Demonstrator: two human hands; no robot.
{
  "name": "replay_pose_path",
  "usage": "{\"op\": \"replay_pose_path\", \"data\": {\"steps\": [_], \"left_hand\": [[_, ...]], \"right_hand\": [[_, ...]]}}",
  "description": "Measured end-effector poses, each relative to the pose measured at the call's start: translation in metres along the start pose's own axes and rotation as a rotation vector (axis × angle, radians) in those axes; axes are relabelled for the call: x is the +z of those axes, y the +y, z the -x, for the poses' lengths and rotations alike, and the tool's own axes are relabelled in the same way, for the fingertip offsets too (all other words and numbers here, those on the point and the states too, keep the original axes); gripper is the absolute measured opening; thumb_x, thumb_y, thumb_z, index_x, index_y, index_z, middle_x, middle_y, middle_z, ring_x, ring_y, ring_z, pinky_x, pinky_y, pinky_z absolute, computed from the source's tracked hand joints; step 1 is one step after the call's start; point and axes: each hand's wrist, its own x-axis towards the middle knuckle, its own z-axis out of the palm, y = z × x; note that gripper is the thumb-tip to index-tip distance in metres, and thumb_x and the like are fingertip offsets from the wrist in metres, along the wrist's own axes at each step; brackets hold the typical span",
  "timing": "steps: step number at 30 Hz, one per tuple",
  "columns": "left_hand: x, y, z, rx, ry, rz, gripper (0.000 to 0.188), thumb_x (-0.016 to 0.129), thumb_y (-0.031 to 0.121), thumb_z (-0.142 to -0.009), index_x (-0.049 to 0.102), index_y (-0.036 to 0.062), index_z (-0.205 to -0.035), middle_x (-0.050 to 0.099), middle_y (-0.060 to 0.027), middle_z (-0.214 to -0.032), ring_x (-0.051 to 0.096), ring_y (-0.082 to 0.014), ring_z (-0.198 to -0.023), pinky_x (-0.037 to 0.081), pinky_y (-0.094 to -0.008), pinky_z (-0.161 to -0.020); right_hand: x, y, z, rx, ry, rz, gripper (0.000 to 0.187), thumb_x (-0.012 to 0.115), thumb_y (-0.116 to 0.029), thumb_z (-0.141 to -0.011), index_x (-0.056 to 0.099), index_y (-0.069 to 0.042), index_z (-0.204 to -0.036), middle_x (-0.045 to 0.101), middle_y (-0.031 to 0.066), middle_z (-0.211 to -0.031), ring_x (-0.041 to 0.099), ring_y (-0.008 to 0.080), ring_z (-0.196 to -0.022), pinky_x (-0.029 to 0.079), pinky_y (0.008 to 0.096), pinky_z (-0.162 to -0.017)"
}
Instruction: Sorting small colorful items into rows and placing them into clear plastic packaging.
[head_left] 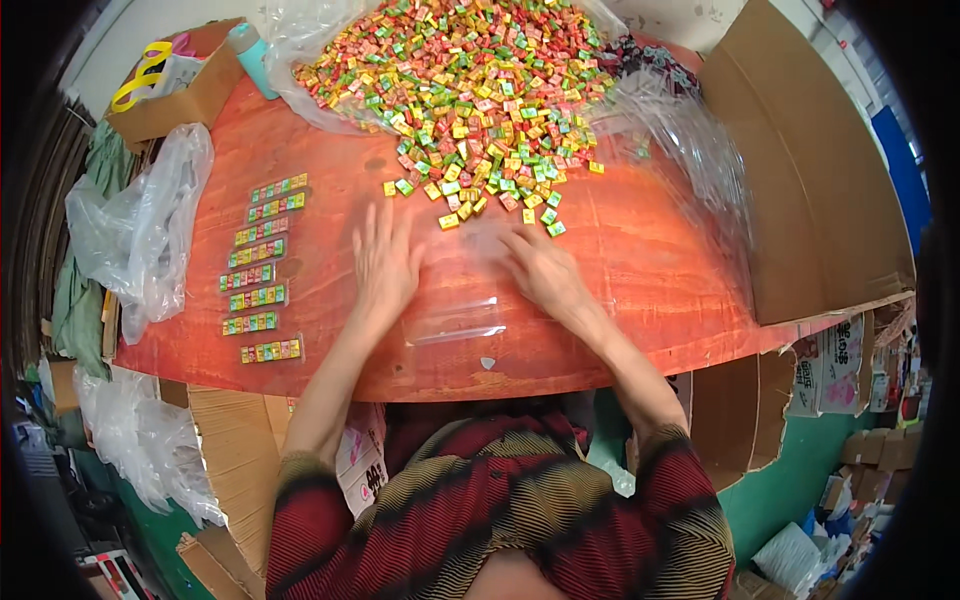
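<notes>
My left hand lies low over the red tabletop with its fingers spread, just short of a few loose small boxes, and holds nothing. Opposite it, my right hand has bent fingers smeared by motion; a pale, see-through blur beside the fingertips is too unclear to name. Beyond both hands spreads a big heap of small colourful boxes in yellow, green and red. Clear plastic film lies flat on the table between my forearms. To the left, several short rows of the boxes form a column.
A large cardboard box stands on the right of the table. Clear plastic sheeting borders the heap. At the far left are a turquoise bottle, a small open carton and a crumpled plastic bag.
</notes>
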Motion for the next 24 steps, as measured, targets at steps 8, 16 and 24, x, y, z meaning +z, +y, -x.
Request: {"op": "replay_pose_path", "data": {"steps": [8,16,24], "left_hand": [[0.055,0.009,-0.036,-0.023,-0.096,0.081,0.046,0.057,0.017,-0.079,0.044,0.0036,-0.121,0.034,-0.0202,-0.132,0.031,-0.0420,-0.121,0.027,-0.0478,-0.100],[0.035,0.023,0.003,-0.091,-0.054,0.483,0.045,0.058,0.012,-0.079,0.045,0.0033,-0.121,0.035,-0.0209,-0.131,0.035,-0.0373,-0.120,0.032,-0.0426,-0.097],[0.008,0.014,-0.020,-0.111,-0.262,0.395,0.053,0.065,0.010,-0.072,0.044,0.0011,-0.121,0.046,-0.0170,-0.114,0.047,-0.0349,-0.104,0.039,-0.0400,-0.087]], "right_hand": [[0.082,0.016,-0.072,-0.101,0.150,0.153,0.022,0.061,-0.014,-0.073,0.056,-0.004,-0.091,0.051,0.0159,-0.090,0.053,0.0323,-0.082,0.047,0.0408,-0.066],[0.032,0.028,-0.040,-0.046,0.062,0.196,0.023,0.060,-0.011,-0.075,0.060,-0.010,-0.098,0.055,0.0088,-0.097,0.054,0.0283,-0.086,0.048,0.0367,-0.067],[0.048,-0.003,-0.036,-0.037,0.026,0.017,0.029,0.062,-0.010,-0.072,0.053,-0.003,-0.099,0.052,0.0153,-0.094,0.055,0.0332,-0.085,0.047,0.0413,-0.068]]}}
